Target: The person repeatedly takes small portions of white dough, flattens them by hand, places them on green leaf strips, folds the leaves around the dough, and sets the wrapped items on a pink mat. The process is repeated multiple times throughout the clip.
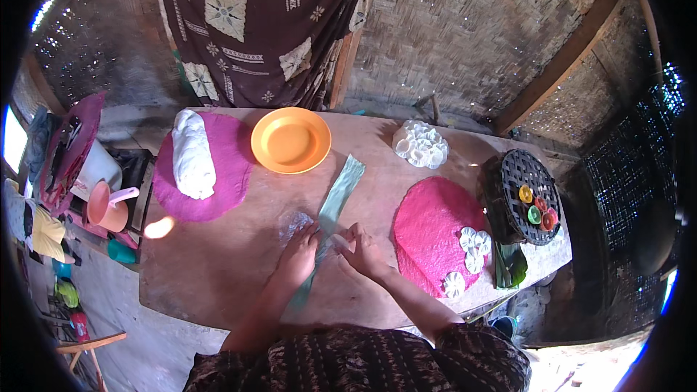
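Observation:
A long pale-green strip, perhaps banana leaf, [341, 191] lies lengthwise before me on the wooden table [228, 277]. My left hand [301, 253] rests on the strip's left side, fingertips down, close to a crumpled piece of clear plastic [295, 225]. My right hand [362, 250] is just right of the strip, with a small whitish translucent piece [341, 242] between its thumb and fingers. What lies under the left fingers is hidden.
A yellow plate [291, 140] stands behind, beside a white cloth roll [193, 160] on a purple mat [231, 190]. White fluted cups [420, 144] are at the back right. Several fluted pieces [454, 285] lie around a pink mat [430, 228]. A black basket [528, 196] holds small coloured items.

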A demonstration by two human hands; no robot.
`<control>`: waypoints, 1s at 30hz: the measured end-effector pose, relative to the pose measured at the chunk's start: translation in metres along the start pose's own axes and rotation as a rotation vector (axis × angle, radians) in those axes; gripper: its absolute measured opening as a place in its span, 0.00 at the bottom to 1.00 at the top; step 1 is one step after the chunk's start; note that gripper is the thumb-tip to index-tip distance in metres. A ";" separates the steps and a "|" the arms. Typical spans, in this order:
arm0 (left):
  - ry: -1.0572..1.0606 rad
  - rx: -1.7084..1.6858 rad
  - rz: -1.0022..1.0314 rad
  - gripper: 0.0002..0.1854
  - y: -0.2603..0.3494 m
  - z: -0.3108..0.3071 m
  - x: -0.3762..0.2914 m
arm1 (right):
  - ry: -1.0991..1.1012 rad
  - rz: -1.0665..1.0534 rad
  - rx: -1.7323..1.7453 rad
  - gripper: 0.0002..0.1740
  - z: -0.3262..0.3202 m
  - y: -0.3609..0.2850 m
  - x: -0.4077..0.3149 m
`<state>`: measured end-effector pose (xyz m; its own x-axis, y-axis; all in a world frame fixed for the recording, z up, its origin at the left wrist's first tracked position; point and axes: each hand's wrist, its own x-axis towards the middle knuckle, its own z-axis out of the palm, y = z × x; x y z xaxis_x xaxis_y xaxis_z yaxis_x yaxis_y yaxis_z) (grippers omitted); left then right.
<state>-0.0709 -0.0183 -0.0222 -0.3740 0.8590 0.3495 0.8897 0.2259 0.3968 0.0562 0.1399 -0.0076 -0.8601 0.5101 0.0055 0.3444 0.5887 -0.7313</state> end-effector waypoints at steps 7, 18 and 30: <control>-0.037 -0.415 -0.263 0.18 -0.012 0.012 0.000 | 0.428 0.199 0.542 0.17 -0.009 -0.004 0.003; 0.492 -0.337 -0.169 0.16 -0.158 -0.216 0.007 | -0.074 0.189 0.755 0.23 0.030 -0.111 0.066; 0.263 -0.184 0.022 0.20 -0.287 -0.278 0.004 | -0.185 -0.038 -0.135 0.67 0.154 -0.228 0.168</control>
<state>-0.4003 -0.2074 0.1016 -0.4318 0.7089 0.5577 0.8450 0.1017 0.5250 -0.2249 -0.0054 0.0550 -0.9235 0.3694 -0.1032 0.3471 0.6904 -0.6347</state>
